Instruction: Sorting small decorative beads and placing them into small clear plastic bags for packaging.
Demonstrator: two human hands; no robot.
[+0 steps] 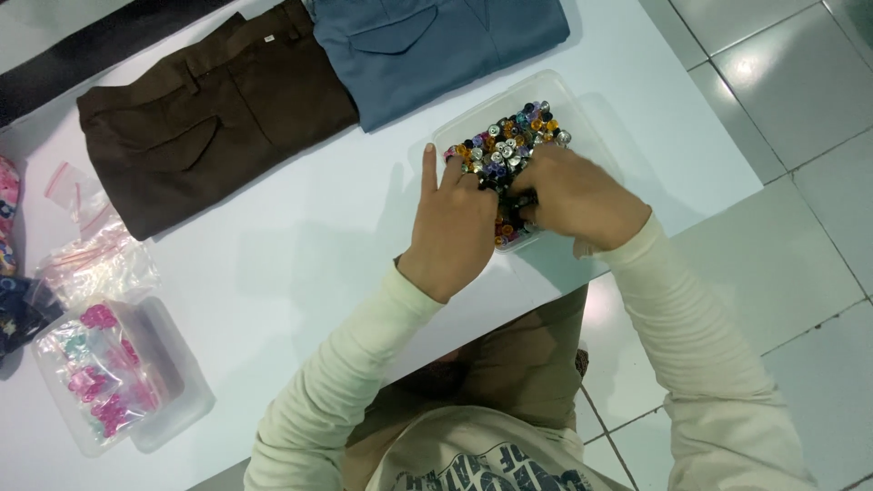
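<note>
A clear plastic container [582,114] sits near the table's right edge, filled with several small buttons [509,141] in black, orange, purple and silver. My left hand [452,227] rests at its left rim, index finger pointing straight up along the edge, other fingers dipping into the buttons. My right hand [577,195] lies over the container's near part, fingers curled down among the buttons. Whether either hand pinches a button is hidden by the fingers. Both arms wear cream sleeves.
Folded brown trousers [209,118] and folded blue trousers [427,41] lie at the table's far side. A clear box [168,409] with pink items in small bags stands near left, loose zip bags [95,259] above it. White table [300,264]; tiled floor [800,136] to the right.
</note>
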